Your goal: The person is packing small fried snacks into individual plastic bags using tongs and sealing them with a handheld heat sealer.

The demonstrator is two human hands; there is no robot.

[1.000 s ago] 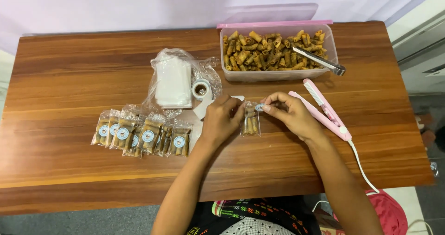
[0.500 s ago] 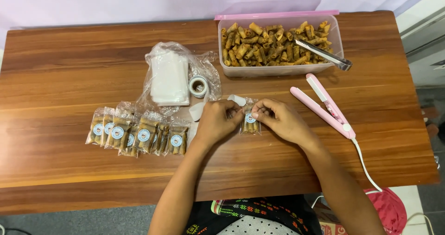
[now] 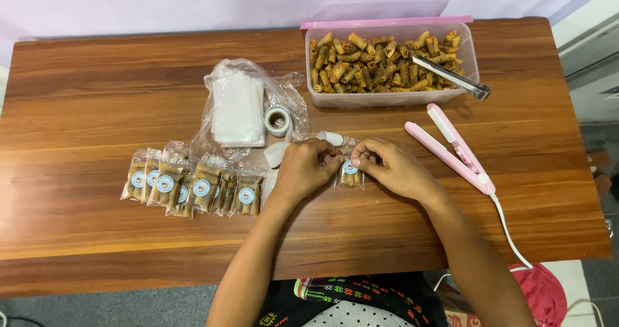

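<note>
A small clear plastic packet of brown rolled snacks with a round sticker [image 3: 349, 171] is being pinched by the fingertips of the left hand [image 3: 305, 170] and the right hand [image 3: 389, 167], lying on the brown wooden table [image 3: 97, 95] between them.

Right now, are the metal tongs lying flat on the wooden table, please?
No, the metal tongs rest on the snacks in the clear plastic container, their tip jutting over its right rim.

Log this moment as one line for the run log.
left hand: holding small snack packet | right hand: pressing its round sticker | finished packets: row at left | pink sealer: idle at right
</note>
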